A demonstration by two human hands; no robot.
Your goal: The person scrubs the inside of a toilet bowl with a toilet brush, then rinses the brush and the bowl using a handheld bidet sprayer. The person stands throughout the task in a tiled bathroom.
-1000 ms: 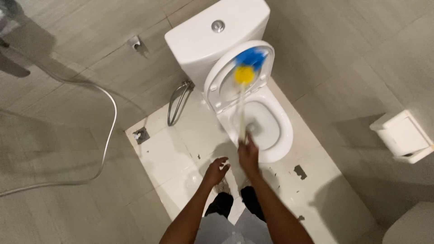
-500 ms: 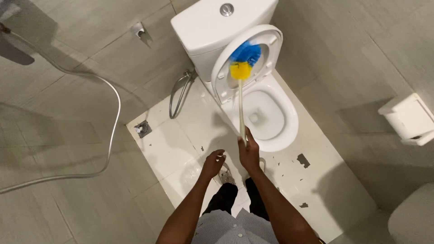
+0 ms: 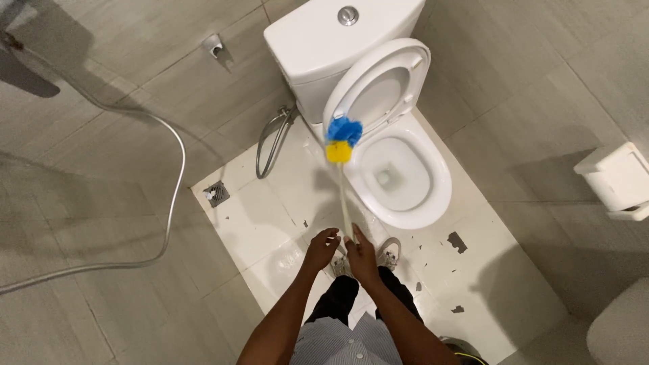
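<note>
Scrubbing step, by my judgement: right hand (image 3: 362,253) clamped on white plastic handle of blue-and-yellow toilet brush (image 3: 343,140); head far ahead at rim of white ceramic toilet (image 3: 433,203). Left hand (image 3: 321,247) alongside, curled, touching handle; grip uncertain. Next: steady downward angling into bowl.

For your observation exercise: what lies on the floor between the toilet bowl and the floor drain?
In the head view, bare white tile with dark specks separates toilet bowl from floor drain; the brush handle passes above.

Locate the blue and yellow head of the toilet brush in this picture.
In the head view, the brush head sits just left of centre, at the left rim of the toilet bowl, below the raised seat.
</note>
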